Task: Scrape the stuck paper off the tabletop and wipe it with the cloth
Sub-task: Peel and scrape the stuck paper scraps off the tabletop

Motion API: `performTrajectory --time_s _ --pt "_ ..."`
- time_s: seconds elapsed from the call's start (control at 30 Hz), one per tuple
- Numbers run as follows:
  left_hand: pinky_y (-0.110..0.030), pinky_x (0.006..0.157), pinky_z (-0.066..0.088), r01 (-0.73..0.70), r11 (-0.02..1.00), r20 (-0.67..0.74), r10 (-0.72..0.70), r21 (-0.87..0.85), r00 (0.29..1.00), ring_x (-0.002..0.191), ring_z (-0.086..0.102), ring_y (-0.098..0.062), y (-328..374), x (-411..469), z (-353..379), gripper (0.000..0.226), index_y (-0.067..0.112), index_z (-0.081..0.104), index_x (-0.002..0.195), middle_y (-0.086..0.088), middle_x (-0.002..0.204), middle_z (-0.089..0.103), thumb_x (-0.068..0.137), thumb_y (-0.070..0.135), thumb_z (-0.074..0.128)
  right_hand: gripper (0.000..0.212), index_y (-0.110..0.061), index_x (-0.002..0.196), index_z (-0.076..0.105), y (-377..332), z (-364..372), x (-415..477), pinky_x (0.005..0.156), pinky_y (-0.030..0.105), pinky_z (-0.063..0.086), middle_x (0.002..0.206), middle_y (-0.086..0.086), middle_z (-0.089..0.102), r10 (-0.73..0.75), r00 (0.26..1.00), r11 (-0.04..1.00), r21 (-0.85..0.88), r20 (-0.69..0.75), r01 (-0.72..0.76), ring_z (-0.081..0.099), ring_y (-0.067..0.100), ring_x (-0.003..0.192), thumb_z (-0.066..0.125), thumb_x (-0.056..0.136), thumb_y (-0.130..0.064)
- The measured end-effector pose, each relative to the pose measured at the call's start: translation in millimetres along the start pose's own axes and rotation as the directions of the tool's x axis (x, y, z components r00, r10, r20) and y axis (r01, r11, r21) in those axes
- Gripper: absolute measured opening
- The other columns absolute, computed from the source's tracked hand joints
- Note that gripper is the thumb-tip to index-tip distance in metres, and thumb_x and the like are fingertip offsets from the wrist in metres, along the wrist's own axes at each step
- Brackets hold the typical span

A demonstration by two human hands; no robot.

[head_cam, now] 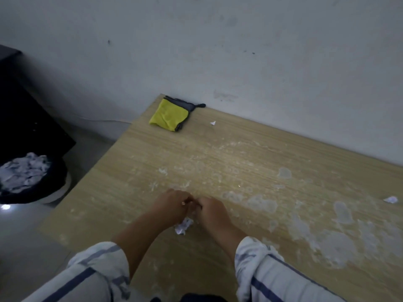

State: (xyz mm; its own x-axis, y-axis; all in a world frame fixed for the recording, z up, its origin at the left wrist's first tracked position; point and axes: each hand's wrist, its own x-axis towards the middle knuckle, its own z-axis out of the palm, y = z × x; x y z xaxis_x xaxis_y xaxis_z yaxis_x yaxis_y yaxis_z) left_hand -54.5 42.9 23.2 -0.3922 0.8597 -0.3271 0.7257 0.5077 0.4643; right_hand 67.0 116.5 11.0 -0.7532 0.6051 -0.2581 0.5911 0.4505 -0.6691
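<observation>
We see left hand (172, 205), right hand (212, 211) touching on tabletop (239, 138), fingers curled — held thing we cannot tell; crumpled paper (183, 227) between wrists.

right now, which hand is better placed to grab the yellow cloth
Left, probably. The yellow cloth lies at the far left corner of the table, on the side of the left hand; the right hand would have to cross over it.

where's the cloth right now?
Head view: the yellow cloth lies folded at the far left corner of the tabletop, close to the wall, with a small paper scrap to its right.
</observation>
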Motion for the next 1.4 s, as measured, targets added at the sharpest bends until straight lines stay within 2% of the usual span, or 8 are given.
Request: performTrajectory --time_s 0.23,0.4,0.57,0.7,0.87,1.1,1.27,1.4 --pt "-0.029 0.091 0.045 -0.094 0.994 -0.007 0.094 -0.049 0.996 0.112 0.059 -0.02 -14.5 20.6 -8.3 0.036 0.027 0.057 0.127 0.0 0.123 0.064 0.092 0.023 0.046 0.021 -0.006 0.085 0.058 5.4 4.4 19.7 0.065 0.032 0.035 0.091 0.011 0.055 0.055 0.985 0.991 -0.108 -0.162 -0.074 0.05 0.028 0.079 0.044 0.09 -0.021" --pt "-0.033 0.096 0.039 -0.159 0.986 -0.141 0.163 0.042 0.976 0.117 0.045 -0.02 -29.3 56.3 -4.1 0.037 0.023 0.055 0.126 0.003 0.127 0.055 0.09 0.021 0.047 0.026 -0.012 0.108 0.061 8.7 -1.8 43.3 0.088 0.037 0.036 0.112 0.007 0.056 0.068 0.958 0.964 -0.228 -0.278 -0.135 0.047 0.027 0.105 0.043 0.089 -0.017" --pt "-0.036 0.113 0.019 -0.111 0.989 -0.184 0.127 0.094 0.975 0.14 0.02 -0.017 -34.3 91.8 -6.4 0.047 0.019 0.04 0.139 0.003 0.148 0.033 0.093 0.025 0.042 0.035 -0.013 0.122 0.055 5.2 -11.9 81.6 0.1 0.037 0.031 0.128 0.006 0.048 0.04 0.968 0.961 -0.256 -0.248 -0.105 0.039 0.026 0.12 0.045 0.089 -0.012" --pt "-0.035 0.116 0.007 -0.101 0.987 -0.19 0.125 0.129 0.974 0.145 0.009 -0.018 -39.5 123.0 -10.4 0.053 0.016 0.029 0.144 0.0 0.154 0.024 0.094 0.031 0.036 0.031 -0.012 0.119 0.057 0.6 -23.3 120.9 0.099 0.037 0.032 0.126 0.009 0.05 0.029 0.96 0.958 -0.267 -0.278 -0.107 0.042 0.028 0.117 0.044 0.092 -0.017" --pt "-0.039 0.117 0.004 -0.115 0.98 -0.201 0.147 0.164 0.968 0.146 0.01 -0.022 -45.4 142.1 -13.0 0.069 0.015 0.027 0.146 -0.003 0.155 0.024 0.086 0.048 0.014 0.037 -0.006 0.121 0.055 0.0 -46.3 177.7 0.099 0.039 0.036 0.125 0.015 0.048 0.027 0.952 0.967 -0.232 -0.305 -0.102 0.043 0.032 0.117 0.049 0.085 -0.005" --pt "-0.037 0.117 -0.003 -0.098 0.977 -0.198 0.135 0.187 0.971 0.146 0.002 -0.02 -43.7 143.8 -13.8 0.067 0.016 0.019 0.148 -0.001 0.158 0.015 0.089 0.046 0.016 0.053 -0.012 0.142 0.03 3.3 -76.0 258.8 0.111 0.043 0.025 0.154 0.012 0.017 0.092 0.972 0.936 -0.314 -0.217 -0.159 0.021 0.033 0.138 0.043 0.091 -0.009" --pt "-0.037 0.116 -0.004 -0.09 0.97 -0.182 0.133 0.224 0.974 0.146 0.0 -0.019 -43.0 144.3 -13.4 0.07 0.017 0.015 0.149 0.0 0.158 0.012 0.087 0.049 0.011 0.04 -0.005 0.13 0.046 4.8 -80.8 271.8 0.103 0.042 0.031 0.141 0.017 0.035 0.091 0.978 0.874 -0.456 -0.186 -0.168 0.031 0.035 0.126 0.037 0.09 -0.003" --pt "-0.038 0.116 -0.003 -0.104 0.971 -0.181 0.145 0.217 0.973 0.146 0.002 -0.021 -41.9 143.3 -14.4 0.065 0.017 0.017 0.148 -0.001 0.158 0.013 0.091 0.047 0.02 0.031 0.002 0.104 0.059 12.7 -70.6 246.4 0.085 0.034 0.037 0.118 0.022 0.048 0.019 0.968 0.925 -0.362 -0.251 -0.112 0.043 0.033 0.11 0.039 0.081 0.007"
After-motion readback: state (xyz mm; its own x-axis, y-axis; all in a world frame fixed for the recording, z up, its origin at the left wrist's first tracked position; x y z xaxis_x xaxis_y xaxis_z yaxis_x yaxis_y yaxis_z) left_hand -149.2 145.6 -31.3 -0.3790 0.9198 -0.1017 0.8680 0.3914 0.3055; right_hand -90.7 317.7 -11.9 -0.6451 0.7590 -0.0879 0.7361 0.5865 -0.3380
